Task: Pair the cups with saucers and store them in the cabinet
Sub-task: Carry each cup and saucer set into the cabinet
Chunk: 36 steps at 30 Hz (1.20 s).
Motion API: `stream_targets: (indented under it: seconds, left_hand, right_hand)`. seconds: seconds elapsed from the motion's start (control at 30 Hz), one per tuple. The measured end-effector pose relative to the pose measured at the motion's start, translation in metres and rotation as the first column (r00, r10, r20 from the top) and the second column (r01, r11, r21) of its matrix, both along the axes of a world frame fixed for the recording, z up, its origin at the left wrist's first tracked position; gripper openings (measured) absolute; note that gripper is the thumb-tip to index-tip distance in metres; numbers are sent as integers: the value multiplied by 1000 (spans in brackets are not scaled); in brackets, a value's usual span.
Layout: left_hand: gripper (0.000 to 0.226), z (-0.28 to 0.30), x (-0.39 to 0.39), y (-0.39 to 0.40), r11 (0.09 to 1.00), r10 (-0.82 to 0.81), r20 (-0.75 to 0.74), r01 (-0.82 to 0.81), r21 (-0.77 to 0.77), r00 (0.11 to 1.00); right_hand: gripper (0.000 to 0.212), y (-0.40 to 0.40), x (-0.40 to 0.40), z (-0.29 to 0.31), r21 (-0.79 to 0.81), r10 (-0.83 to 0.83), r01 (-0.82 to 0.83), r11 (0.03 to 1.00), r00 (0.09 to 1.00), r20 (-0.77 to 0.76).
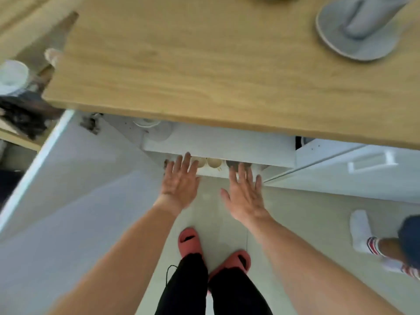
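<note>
Both hands empty, left hand [179,181] and right hand [244,196] fingers spread, with a few cups [213,162] already on the cabinet shelf [218,144] just past them, but one grey cup-and-saucer [354,30] looks left on the counter [181,64] above.

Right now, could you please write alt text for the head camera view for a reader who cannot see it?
Seen from above, two bare, empty hands, left and right, reach toward cups on a low shelf of an open white cabinet under a wooden counter. A grey cup on a saucer sits on the counter, blurred.
</note>
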<state>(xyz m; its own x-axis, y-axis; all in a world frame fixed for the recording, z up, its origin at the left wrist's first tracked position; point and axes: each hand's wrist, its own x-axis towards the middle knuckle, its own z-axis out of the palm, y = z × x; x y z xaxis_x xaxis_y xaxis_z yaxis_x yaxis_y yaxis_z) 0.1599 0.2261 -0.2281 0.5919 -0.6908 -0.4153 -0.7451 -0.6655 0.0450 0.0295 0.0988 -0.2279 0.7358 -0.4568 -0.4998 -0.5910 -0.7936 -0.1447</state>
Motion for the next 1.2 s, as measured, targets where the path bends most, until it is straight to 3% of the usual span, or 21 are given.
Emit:
stream_targets:
  seconds: [0.17, 0.43, 0.6, 0.87, 1.07, 1.13, 1.2]
  left_hand:
    - [55, 92, -46, 33, 992, -19, 28, 23, -123, 999]
    - [40, 209, -63, -3, 955, -90, 234, 151, -254, 968]
    - [39, 251, -70, -53, 929, -91, 290, 186, -320, 953]
    - [43, 273, -43, -143, 894, -46, 234, 145, -424, 971]
    - [52, 268, -11, -216, 898, -29, 166, 99, -429, 986]
    - [55, 267, 0, -238, 911, -58, 158, 117, -396, 986]
    - [57, 269, 11, -262, 914, -50, 102, 87, -395, 994]
  right_hand:
    - [73, 28, -58, 102, 45, -34, 31, 999, 997, 63]
    - [61, -26, -105, 223, -94, -204, 242, 966, 930, 305]
    - [58, -69, -108, 263, -154, -244, 321, 934, 892, 381]
    - [58, -147, -72, 285, -115, -363, 440, 891, 840, 404]
    - [57, -201, -32, 276, 10, -482, 508, 861, 811, 332]
    - [51, -216, -19, 272, 167, -603, 585, 794, 723, 336]
    - [46, -231, -2, 269, 377, -764, 664, 645, 551, 337]
